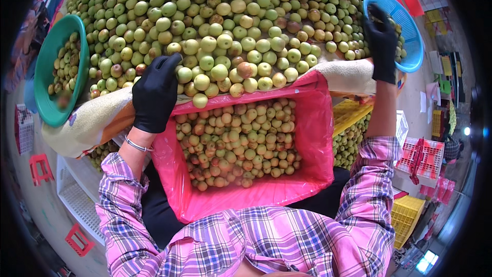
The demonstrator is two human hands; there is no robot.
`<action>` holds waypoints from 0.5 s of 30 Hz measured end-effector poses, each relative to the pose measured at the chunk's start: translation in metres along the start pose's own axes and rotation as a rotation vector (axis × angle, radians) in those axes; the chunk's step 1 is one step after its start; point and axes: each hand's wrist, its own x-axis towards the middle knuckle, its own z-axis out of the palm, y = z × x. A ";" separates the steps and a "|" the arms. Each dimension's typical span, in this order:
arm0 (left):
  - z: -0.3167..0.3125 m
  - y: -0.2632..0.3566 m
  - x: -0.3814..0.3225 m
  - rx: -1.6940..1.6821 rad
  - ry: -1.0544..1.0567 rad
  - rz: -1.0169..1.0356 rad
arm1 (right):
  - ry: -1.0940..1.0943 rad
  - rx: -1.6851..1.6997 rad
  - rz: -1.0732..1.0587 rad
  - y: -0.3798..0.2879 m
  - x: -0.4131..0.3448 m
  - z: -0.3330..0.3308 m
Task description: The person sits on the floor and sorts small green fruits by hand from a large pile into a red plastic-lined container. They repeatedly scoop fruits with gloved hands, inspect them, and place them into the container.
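Observation:
A broad heap of green jujubes (230,7), some browned, covers the cloth-lined table before me. My left hand (155,92), in a black glove, rests at the heap's near edge with its fingers curled beside the fruit; its palm side is hidden. My right hand (381,42), also black-gloved, is over the rim of a blue plastic basket (413,46) holding some jujubes. A gap shows between its thumb and fingers. Between my arms sits a crate lined with pink plastic film (313,134), with many paler jujubes (238,142) inside.
A green plastic basin (40,73) with browned jujubes stands at the left table edge; one fruit in it is blurred. The rolled cloth edge (346,75) borders the heap. Yellow crates (408,219), a white crate (78,192) and red stools (41,168) stand around.

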 end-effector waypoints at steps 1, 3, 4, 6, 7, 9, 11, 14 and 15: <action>0.001 0.001 0.001 -0.009 -0.004 0.003 | -0.168 0.145 -0.007 0.006 -0.006 0.018; 0.001 0.000 -0.001 -0.014 -0.016 -0.013 | -0.333 0.171 -0.114 -0.024 -0.023 0.056; 0.000 -0.002 -0.002 -0.008 -0.022 -0.024 | -0.377 0.183 -0.101 -0.042 -0.029 0.074; 0.000 -0.003 -0.001 -0.003 -0.008 -0.009 | -0.444 -0.021 -0.216 -0.064 -0.031 0.097; 0.000 -0.003 0.000 -0.003 -0.001 -0.002 | -0.460 -0.234 -0.346 -0.069 -0.028 0.106; 0.000 -0.001 0.001 0.004 0.002 0.007 | -0.488 -0.322 -0.267 -0.081 -0.030 0.117; 0.000 -0.001 0.000 0.006 -0.006 0.003 | -0.525 -0.377 -0.176 -0.085 -0.033 0.123; -0.002 -0.002 -0.002 0.005 -0.029 -0.024 | -0.542 -0.261 -0.180 -0.087 -0.040 0.112; -0.004 0.000 0.001 -0.011 -0.041 -0.028 | -0.544 -0.226 -0.163 -0.085 -0.043 0.109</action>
